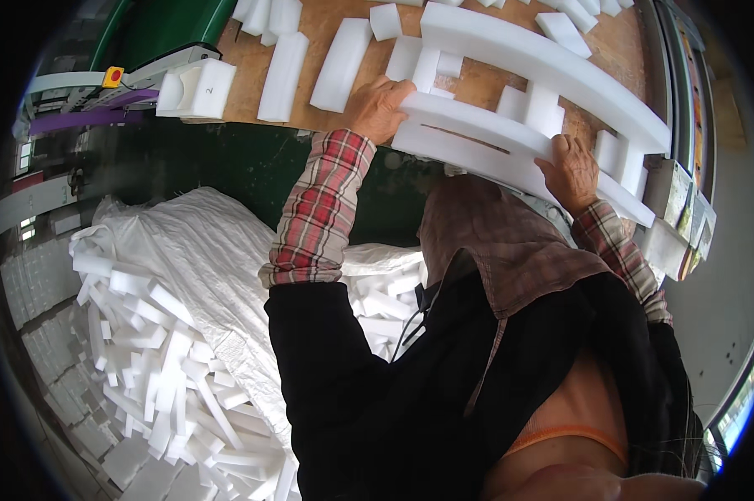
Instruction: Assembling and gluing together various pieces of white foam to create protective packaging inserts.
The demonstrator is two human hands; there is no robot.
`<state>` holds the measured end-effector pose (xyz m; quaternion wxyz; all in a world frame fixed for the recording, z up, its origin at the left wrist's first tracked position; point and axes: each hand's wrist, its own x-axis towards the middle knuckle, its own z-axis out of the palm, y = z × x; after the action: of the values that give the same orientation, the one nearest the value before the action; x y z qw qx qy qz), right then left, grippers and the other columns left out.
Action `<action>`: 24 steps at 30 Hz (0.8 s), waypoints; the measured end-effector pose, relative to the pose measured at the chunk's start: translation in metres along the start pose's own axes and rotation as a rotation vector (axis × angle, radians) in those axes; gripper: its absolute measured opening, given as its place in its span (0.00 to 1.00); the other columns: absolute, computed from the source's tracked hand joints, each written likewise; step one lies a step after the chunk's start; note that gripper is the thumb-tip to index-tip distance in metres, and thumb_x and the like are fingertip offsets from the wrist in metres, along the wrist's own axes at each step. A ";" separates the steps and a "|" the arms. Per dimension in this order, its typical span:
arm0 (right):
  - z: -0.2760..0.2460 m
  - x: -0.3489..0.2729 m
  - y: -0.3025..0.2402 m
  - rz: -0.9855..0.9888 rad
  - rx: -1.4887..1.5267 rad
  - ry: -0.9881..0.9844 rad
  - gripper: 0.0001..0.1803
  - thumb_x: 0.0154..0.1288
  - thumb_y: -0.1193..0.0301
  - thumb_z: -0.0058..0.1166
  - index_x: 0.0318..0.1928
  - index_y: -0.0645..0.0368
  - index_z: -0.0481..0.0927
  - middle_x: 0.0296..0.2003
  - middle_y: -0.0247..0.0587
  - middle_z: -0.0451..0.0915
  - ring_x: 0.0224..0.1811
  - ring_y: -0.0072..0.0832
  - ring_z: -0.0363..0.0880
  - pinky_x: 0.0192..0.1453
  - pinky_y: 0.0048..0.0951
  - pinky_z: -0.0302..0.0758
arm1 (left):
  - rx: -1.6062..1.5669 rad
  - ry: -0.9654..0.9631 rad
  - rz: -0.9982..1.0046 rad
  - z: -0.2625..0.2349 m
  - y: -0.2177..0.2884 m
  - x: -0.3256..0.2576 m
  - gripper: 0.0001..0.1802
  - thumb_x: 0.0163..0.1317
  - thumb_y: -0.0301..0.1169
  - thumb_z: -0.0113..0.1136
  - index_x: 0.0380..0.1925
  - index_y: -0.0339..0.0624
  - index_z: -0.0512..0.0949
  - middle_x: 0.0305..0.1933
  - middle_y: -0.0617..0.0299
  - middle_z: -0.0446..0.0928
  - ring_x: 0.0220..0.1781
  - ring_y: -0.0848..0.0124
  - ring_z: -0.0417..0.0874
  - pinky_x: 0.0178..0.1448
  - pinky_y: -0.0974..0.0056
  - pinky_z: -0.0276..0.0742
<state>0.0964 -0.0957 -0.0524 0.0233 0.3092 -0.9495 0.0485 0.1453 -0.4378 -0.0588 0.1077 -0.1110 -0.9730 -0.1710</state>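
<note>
My left hand point(381, 108) is closed over the left end of a long white foam strip point(477, 121) at the front edge of a brown work table point(314, 25). Farther right, my right hand point(571, 173) grips the same strip, its fingers over the top and the thumb on the near side. A narrow slit shows between this strip and a white foam bar point(452, 154) on the near side. Behind them lies a longer foam beam point(544, 58), with short foam blocks point(542, 108) set between it and the held strip.
Loose foam bars point(283, 77) and a hollowed foam block point(195, 90) lie to the left. A metal rail point(686, 83) bounds the table's right side. Below left, a white sack point(202, 230) stands beside heaped foam offcuts point(168, 376). A red button on a yellow box point(113, 77) sits far left.
</note>
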 end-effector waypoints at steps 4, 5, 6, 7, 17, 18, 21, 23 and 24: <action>0.002 -0.001 -0.003 0.017 -0.022 0.009 0.17 0.51 0.67 0.62 0.35 0.61 0.70 0.34 0.45 0.74 0.36 0.39 0.75 0.40 0.36 0.73 | -0.013 -0.048 -0.066 0.010 -0.001 -0.004 0.22 0.43 0.22 0.64 0.40 0.49 0.72 0.32 0.64 0.74 0.39 0.65 0.75 0.40 0.63 0.73; 0.003 -0.001 -0.002 0.011 -0.027 0.015 0.17 0.51 0.67 0.62 0.35 0.61 0.69 0.34 0.44 0.74 0.36 0.39 0.75 0.40 0.36 0.73 | -0.023 -0.042 -0.086 0.011 0.001 -0.004 0.21 0.44 0.22 0.64 0.40 0.49 0.71 0.33 0.63 0.74 0.38 0.64 0.75 0.41 0.62 0.73; 0.003 0.001 -0.001 0.007 -0.033 0.023 0.16 0.51 0.67 0.62 0.34 0.61 0.69 0.33 0.44 0.74 0.37 0.39 0.75 0.40 0.36 0.73 | -0.033 -0.037 -0.105 0.011 0.002 -0.004 0.20 0.44 0.21 0.64 0.39 0.48 0.71 0.34 0.62 0.74 0.38 0.63 0.75 0.41 0.61 0.73; 0.004 0.001 0.000 0.003 -0.038 0.032 0.16 0.52 0.67 0.62 0.34 0.61 0.69 0.33 0.44 0.74 0.37 0.39 0.75 0.40 0.37 0.73 | -0.041 -0.031 -0.122 0.012 0.004 -0.004 0.20 0.45 0.21 0.64 0.39 0.47 0.70 0.35 0.61 0.73 0.37 0.61 0.75 0.41 0.60 0.73; -0.011 0.001 0.017 -0.245 0.144 0.067 0.24 0.56 0.60 0.59 0.47 0.64 0.70 0.44 0.53 0.75 0.44 0.41 0.75 0.47 0.36 0.74 | -0.001 -0.259 -0.267 -0.001 0.011 0.001 0.21 0.45 0.26 0.66 0.41 0.46 0.70 0.39 0.58 0.74 0.43 0.59 0.76 0.45 0.59 0.74; -0.010 0.004 0.024 -0.327 0.207 0.077 0.26 0.57 0.59 0.59 0.49 0.64 0.70 0.46 0.54 0.75 0.46 0.41 0.76 0.49 0.36 0.74 | -0.013 -0.323 -0.294 -0.005 0.008 0.005 0.22 0.45 0.27 0.67 0.41 0.46 0.70 0.39 0.58 0.74 0.45 0.59 0.76 0.46 0.60 0.74; -0.029 0.019 0.062 -0.247 0.499 -0.034 0.32 0.60 0.54 0.57 0.57 0.64 0.67 0.54 0.57 0.71 0.53 0.45 0.73 0.54 0.38 0.73 | -0.232 -0.231 -0.261 -0.026 -0.007 0.029 0.26 0.44 0.30 0.68 0.45 0.45 0.70 0.44 0.56 0.74 0.48 0.58 0.75 0.50 0.58 0.73; -0.051 0.036 0.084 0.055 0.610 0.018 0.32 0.62 0.55 0.56 0.59 0.64 0.66 0.56 0.57 0.69 0.58 0.48 0.70 0.57 0.40 0.72 | -0.460 -0.154 -0.254 -0.039 -0.014 0.045 0.30 0.43 0.32 0.70 0.49 0.45 0.69 0.48 0.54 0.73 0.52 0.56 0.74 0.53 0.57 0.72; -0.054 0.044 0.098 0.042 0.528 0.052 0.34 0.61 0.57 0.58 0.60 0.63 0.64 0.58 0.56 0.68 0.59 0.48 0.69 0.58 0.40 0.72 | -0.464 -0.163 -0.241 -0.042 -0.011 0.057 0.30 0.43 0.32 0.70 0.49 0.45 0.69 0.48 0.54 0.73 0.52 0.56 0.74 0.53 0.57 0.72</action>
<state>0.0039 -0.0372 -0.0030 -0.0349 0.2832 -0.9093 0.3029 0.0952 -0.4530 -0.0096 -0.0203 -0.0294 -0.9195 -0.3914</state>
